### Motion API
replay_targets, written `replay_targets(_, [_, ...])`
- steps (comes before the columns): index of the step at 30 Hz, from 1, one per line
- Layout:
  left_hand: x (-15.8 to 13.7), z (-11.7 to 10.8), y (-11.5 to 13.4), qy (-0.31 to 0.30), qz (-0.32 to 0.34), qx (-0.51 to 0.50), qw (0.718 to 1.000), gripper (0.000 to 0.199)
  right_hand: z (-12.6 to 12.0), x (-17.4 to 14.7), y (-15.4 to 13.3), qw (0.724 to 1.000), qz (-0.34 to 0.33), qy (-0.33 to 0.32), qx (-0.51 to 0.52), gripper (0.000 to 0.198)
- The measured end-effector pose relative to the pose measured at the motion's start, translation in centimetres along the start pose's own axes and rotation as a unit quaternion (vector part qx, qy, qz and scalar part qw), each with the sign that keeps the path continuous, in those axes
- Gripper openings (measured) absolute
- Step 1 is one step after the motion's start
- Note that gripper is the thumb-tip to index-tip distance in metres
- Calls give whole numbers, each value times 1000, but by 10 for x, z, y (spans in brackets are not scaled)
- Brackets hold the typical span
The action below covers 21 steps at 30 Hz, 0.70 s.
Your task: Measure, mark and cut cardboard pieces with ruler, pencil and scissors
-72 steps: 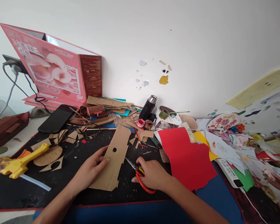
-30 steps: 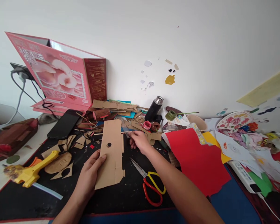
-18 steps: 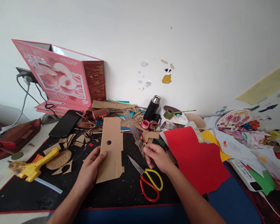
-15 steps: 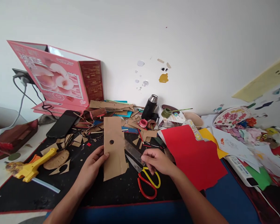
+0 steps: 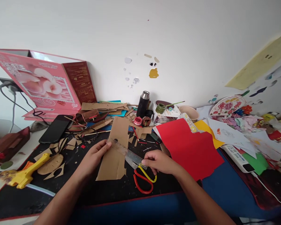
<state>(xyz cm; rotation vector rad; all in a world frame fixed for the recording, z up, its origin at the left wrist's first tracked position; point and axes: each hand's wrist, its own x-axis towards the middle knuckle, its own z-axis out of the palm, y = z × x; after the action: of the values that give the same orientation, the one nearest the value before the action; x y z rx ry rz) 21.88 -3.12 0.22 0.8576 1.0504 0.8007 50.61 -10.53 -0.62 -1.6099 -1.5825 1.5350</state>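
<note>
A clear ruler (image 5: 128,153) slants across the front of me, held at both ends. My left hand (image 5: 98,155) is closed, thumb and fingers pinching its left end over the cardboard strip. My right hand (image 5: 158,161) pinches its right end. Beneath the ruler lies a long brown cardboard strip (image 5: 111,165) with a dark round spot, partly covered by the ruler. Scissors (image 5: 144,181) with one red and one yellow handle lie just below my right hand, their blades partly under the ruler.
A yellow glue gun (image 5: 29,173) and cardboard scraps lie left, near a black phone (image 5: 55,128). Behind stand a black flask (image 5: 143,104), paint jars and a pink box (image 5: 51,84). Red paper (image 5: 189,150) and a white power strip (image 5: 239,158) are at right.
My left hand has let go of the cardboard strip and now grips the ruler's left end. The strip lies lower and tilted, with the ruler across it. The view has shifted right.
</note>
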Motion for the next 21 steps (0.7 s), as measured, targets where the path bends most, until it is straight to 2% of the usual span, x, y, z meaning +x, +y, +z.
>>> replay_targets(4, [17,3,3,-20,38,19,999,50,-2,3,10,999,-7,21,50,37])
replay_targets(7, [28,8,6,-15,78,16,997,52,-5,12,16,985,-28,99,138,46])
replay_targets(9, [34,15,7,-20,97,19,995,52,-9,22,15,958,-52,179,219,51])
replay_targets(11, [40,22,6,-37,104,29,993,52,-11,34,12,912,-79,260,307,57])
replay_targets(13, [46,27,1,-47,113,28,992,52,-11,47,6,870,-97,313,369,61])
replay_targets(15, [51,31,-6,-35,123,2,992,53,-7,59,0,849,-110,335,393,64])
replay_targets(18, [58,32,-16,-2,117,-47,992,55,7,75,-7,869,-127,298,375,64])
replay_targets(21, [61,31,-23,-12,105,-63,992,57,24,89,-9,891,-132,279,332,63])
